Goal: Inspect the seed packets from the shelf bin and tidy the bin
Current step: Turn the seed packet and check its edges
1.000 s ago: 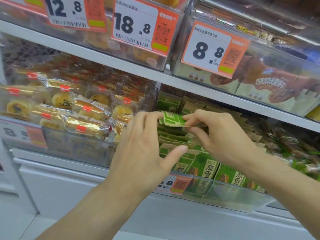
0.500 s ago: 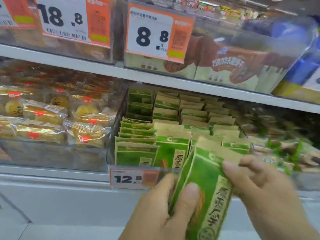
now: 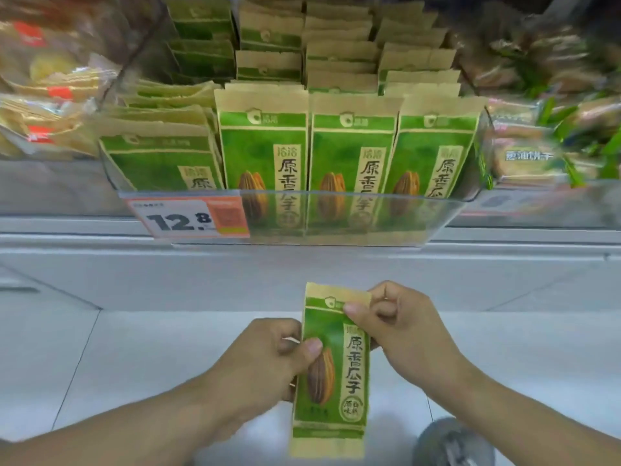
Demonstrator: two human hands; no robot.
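Down below the shelf, both hands hold one green seed packet (image 3: 332,368) upright, its printed front facing the camera, with a sunflower seed pictured at lower left and a column of Chinese characters down the right side. The left hand (image 3: 268,359) has its grip clamped on the packet's left edge near mid-height, thumb pressed over the front just above the seed picture and fingers curled behind. The right hand (image 3: 405,331) has its grip clamped on the upper right corner, thumb laid across the green band below the tan top strip. The packet hangs in the air in front of a pale grey floor (image 3: 100,358), well clear of the bin. Above it, a clear plastic shelf bin (image 3: 353,218) stands on the shelf (image 3: 67,227), packed with matching packets (image 3: 263,146): three stand upright side by side against the front wall, and a fourth row at the left leans back and sits lower. More rows of the same packets fill the bin behind them. An orange and white price tag (image 3: 188,218) reading 12.8 is fixed to the left part of the bin's front wall. Beside the bin on the left lie wrapped yellowish pastries (image 3: 43,105), blurred; on the right sit packs with green markings (image 3: 554,142), also blurred. A blurred grey shape (image 3: 453,443) sits at the bottom edge; what it is cannot be told.
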